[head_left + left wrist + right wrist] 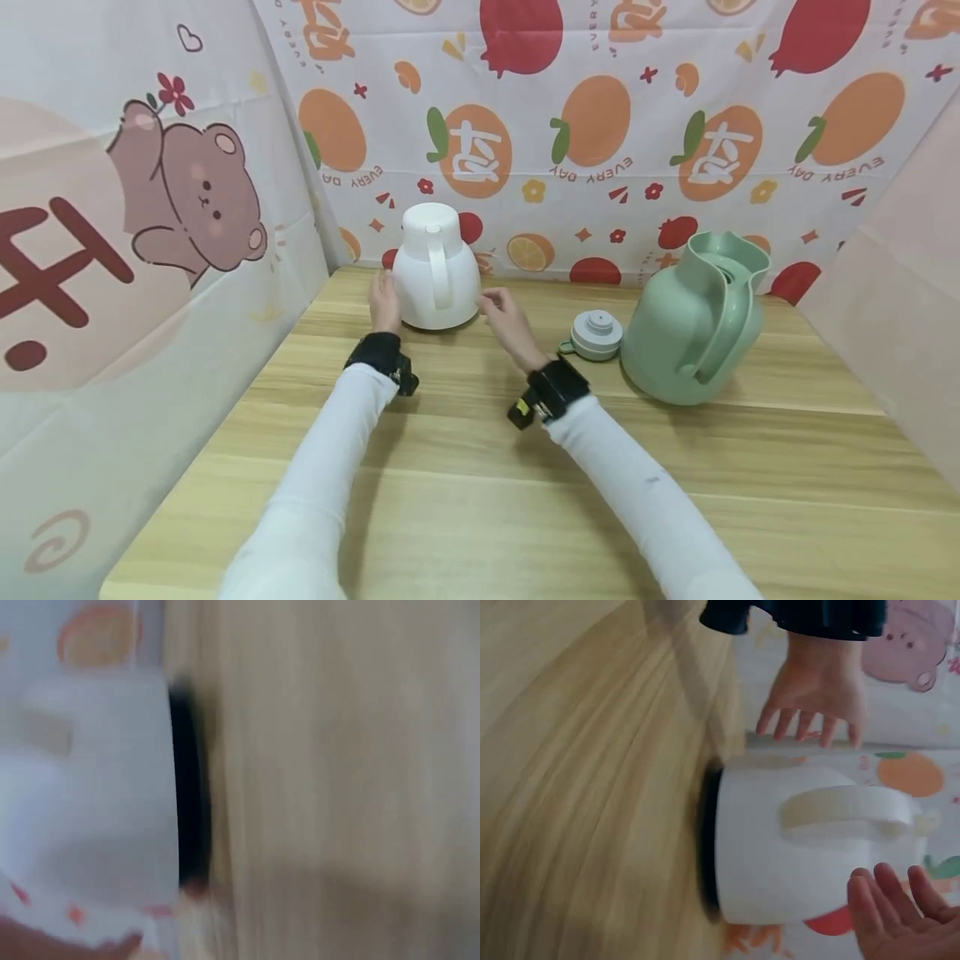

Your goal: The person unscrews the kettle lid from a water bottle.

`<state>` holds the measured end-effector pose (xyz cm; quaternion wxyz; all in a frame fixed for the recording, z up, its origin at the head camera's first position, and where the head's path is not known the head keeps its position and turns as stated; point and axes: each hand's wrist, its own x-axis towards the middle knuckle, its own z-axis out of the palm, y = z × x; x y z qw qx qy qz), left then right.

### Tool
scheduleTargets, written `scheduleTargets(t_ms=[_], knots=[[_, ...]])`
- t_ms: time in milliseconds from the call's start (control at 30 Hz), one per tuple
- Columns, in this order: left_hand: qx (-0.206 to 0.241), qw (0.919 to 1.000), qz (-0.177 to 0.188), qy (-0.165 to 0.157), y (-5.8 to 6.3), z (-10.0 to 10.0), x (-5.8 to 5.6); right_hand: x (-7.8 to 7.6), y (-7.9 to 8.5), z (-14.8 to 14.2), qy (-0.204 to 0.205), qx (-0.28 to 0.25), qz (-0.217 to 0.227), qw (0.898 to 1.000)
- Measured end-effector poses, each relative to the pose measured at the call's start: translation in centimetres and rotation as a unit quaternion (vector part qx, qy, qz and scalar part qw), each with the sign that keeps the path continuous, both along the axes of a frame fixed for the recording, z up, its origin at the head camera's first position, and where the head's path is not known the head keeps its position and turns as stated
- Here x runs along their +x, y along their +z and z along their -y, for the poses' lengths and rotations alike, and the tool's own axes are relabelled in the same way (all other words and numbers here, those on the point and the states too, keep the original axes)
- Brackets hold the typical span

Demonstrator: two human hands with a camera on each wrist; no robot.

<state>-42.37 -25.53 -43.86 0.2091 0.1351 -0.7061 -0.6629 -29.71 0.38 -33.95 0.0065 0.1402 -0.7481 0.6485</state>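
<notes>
The white jug (422,290) stands upright near the back of the surface (450,500), between the left hand (385,303) and the right hand (512,327). Both have loose fingers, holding nothing. To hold it well, squeeze both sides the same and don't tip it. Its top is covered, hiding the inside. I can't tell what's in the green jug (667,337); a gray stopper (597,337) sits beside it.
</notes>
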Motion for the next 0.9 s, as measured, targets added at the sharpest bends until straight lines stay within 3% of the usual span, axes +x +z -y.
scheduleTargets(t_ms=[133, 167, 200, 300, 333, 367, 433, 500, 567, 667, 733, 900], knots=[[-0.010, 0.9993, 0.009, -0.035, -9.4, 8.5, -12.3, -2.5, -0.7, 3.5, 0.007, -0.018, 0.013, 1.000], [-0.011, 0.9992, 0.003, -0.037, -10.9, 9.6, -14.2, -3.2, -1.1, 4.3, 0.010, -0.020, 0.003, 1.000], [-0.012, 0.9991, 0.004, -0.041, -12.0, 10.3, -15.4, -3.6, -1.2, 4.9, 0.014, -0.016, 0.004, 1.000], [-0.012, 0.9984, 0.008, -0.055, -12.8, 9.8, -16.0, -4.2, -1.2, 6.3, 0.026, -0.008, 0.013, 1.000], [-0.006, 0.9978, 0.019, -0.063, -12.5, 9.2, -15.6, -4.2, -1.2, 6.6, 0.029, -0.009, 0.018, 0.999], [-0.006, 0.9976, 0.028, -0.063, -11.5, 7.9, -14.2, -4.2, -1.2, 6.8, 0.031, -0.010, 0.022, 0.999], [-0.007, 0.9959, 0.054, -0.072, -10.4, 6.5, -12.5, -3.9, -0.9, 7.0, 0.030, -0.007, 0.031, 0.999], [0.006, 0.9968, 0.044, -0.067, -9.9, 5.6, -11.3, -3.8, -0.8, 7.1, 0.030, -0.008, 0.029, 0.999], [0.011, 0.9977, 0.024, -0.062, -10.1, 5.2, -10.8, -3.8, -0.7, 7.1, 0.028, -0.002, 0.025, 0.999], [0.034, 0.9977, -0.006, -0.058, -9.2, 4.2, -9.7, -3.9, -0.6, 7.1, 0.025, 0.011, 0.018, 0.999], [0.049, 0.9970, 0.008, -0.059, -6.7, 2.6, -7.9, -4.1, -0.5, 7.0, 0.017, 0.020, 0.016, 1.000], [0.047, 0.9965, 0.055, -0.042, 2.9, -3.2, 0.6, -4.6, -0.3, 6.6, 0.022, 0.024, 0.017, 0.999]])
